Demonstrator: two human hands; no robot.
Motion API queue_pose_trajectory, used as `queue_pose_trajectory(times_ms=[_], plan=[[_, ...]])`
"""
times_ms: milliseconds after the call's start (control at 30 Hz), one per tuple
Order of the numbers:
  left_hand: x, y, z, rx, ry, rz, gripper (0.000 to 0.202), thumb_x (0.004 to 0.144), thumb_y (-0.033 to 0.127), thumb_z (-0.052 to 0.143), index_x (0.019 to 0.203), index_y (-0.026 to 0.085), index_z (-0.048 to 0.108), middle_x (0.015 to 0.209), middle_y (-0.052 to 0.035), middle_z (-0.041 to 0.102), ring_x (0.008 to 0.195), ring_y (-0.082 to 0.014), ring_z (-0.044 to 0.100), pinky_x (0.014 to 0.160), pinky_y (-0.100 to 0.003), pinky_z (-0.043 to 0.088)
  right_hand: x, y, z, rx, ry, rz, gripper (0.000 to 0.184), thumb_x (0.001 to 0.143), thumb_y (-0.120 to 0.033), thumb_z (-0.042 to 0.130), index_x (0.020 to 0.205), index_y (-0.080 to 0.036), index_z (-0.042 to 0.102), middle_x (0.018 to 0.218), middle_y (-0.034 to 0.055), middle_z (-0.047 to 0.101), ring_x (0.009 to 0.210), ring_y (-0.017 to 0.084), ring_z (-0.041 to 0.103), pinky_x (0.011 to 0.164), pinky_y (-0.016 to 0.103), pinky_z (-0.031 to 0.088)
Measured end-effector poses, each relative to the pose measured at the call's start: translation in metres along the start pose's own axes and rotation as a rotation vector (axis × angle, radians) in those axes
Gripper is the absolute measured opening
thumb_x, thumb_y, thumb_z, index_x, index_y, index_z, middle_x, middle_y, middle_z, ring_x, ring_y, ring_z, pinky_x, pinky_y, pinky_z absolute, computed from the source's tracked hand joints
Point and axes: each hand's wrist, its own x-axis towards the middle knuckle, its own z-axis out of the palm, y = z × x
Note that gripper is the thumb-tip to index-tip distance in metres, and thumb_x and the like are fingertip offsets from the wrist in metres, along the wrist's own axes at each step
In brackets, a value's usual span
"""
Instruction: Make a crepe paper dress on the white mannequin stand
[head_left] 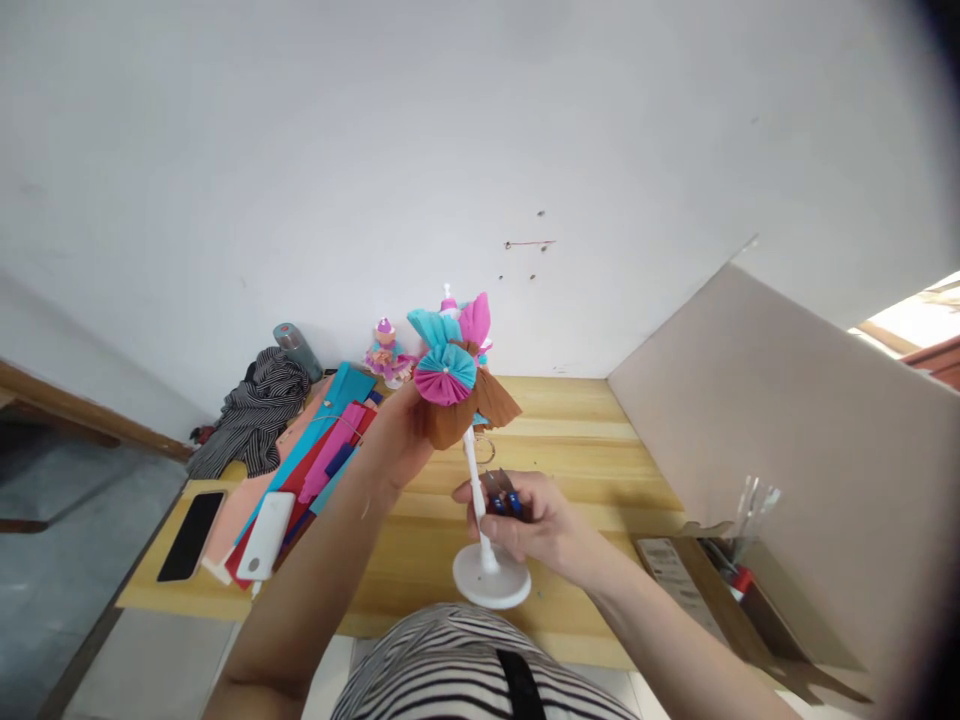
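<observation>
A white stand [475, 475] with a round base [491, 592] is tilted in front of me, over the wooden table. At its top is crepe paper [478, 400] in brown, blue and pink, with a pleated blue-and-pink rosette [445, 374] on the near side. My left hand [401, 430] is closed on the paper from the left, its fingertips partly hidden behind it. Lower down, my right hand [544, 515] grips the stand's pole between thumb and fingers. Small blue-handled snips [504, 500] are tucked in that same hand.
Folded crepe paper strips [330, 440] lie at left, with a white power bank [266, 535] and a phone [192, 536]. Behind are a striped cloth [259, 415], a flask [296, 348] and a paper-dressed figure [386, 355]. An open cardboard box [697, 590] and a panel [787, 430] stand at right.
</observation>
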Motion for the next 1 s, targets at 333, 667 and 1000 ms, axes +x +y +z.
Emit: queue_pose_trajectory(times_ms=[333, 667, 1000], plan=[[-0.015, -0.007, -0.042, 0.282, -0.121, -0.079, 0.025, 0.074, 0.037, 0.072, 0.089, 0.017, 0.074, 0.099, -0.0105, 0.073, 0.091, -0.0244, 0.066, 0.079, -0.034, 0.051, 0.003, -0.019, -0.01, -0.053, 0.059, -0.005, 0.039, 0.074, -0.044, 0.072, 0.098, -0.012, 0.067, 0.069, 0.0022, 0.064, 0.043, 0.005, 0.04, 0.041, 0.02, 0.031], [-0.039, -0.033, 0.0, 0.534, -0.112, 0.0, 0.019, 0.073, 0.035, 0.072, 0.07, 0.016, 0.074, 0.057, 0.0009, 0.059, 0.048, -0.0081, 0.045, 0.047, -0.022, 0.034, 0.003, -0.033, -0.001, -0.065, 0.05, -0.123, 0.033, 0.078, -0.046, 0.069, 0.073, -0.013, 0.063, 0.05, -0.0051, 0.046, 0.042, 0.006, 0.036, 0.043, 0.022, 0.028], [-0.05, -0.005, 0.006, 0.6, -0.083, 0.051, 0.021, 0.075, 0.033, 0.07, 0.061, 0.017, 0.069, 0.058, -0.0013, 0.062, 0.05, -0.0084, 0.046, 0.046, -0.021, 0.031, -0.038, -0.091, -0.058, -0.687, 0.036, -0.101, 0.043, 0.093, -0.049, 0.049, 0.113, -0.016, 0.067, 0.083, 0.0063, 0.059, 0.067, 0.014, 0.05, 0.061, 0.028, 0.045]])
